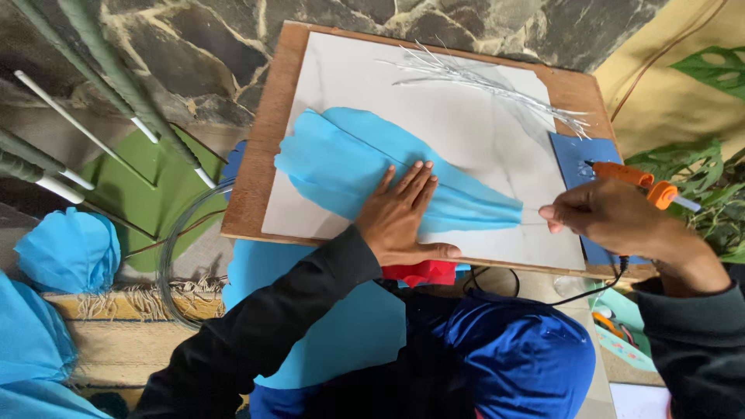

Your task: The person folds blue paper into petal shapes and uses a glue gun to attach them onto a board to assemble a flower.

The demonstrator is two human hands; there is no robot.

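Observation:
A large light-blue petal-shaped sheet (341,159) lies on a white board (466,116), which rests on a wooden panel (256,163). My left hand (403,213) presses flat on the petal's lower middle, fingers spread. My right hand (594,217) grips an orange glue gun (640,182) at the petal's narrow right tip, where a thin wire (535,211) sticks out. The gun's black cord (613,279) runs down off the panel's edge.
A bundle of thin silvery wires (481,77) lies at the back of the board. A dark-blue sheet (578,155) sits at the right. Green wrapped stems (93,70), a wire coil (174,256), blue crumpled paper (70,248) and red paper (419,273) surround the panel.

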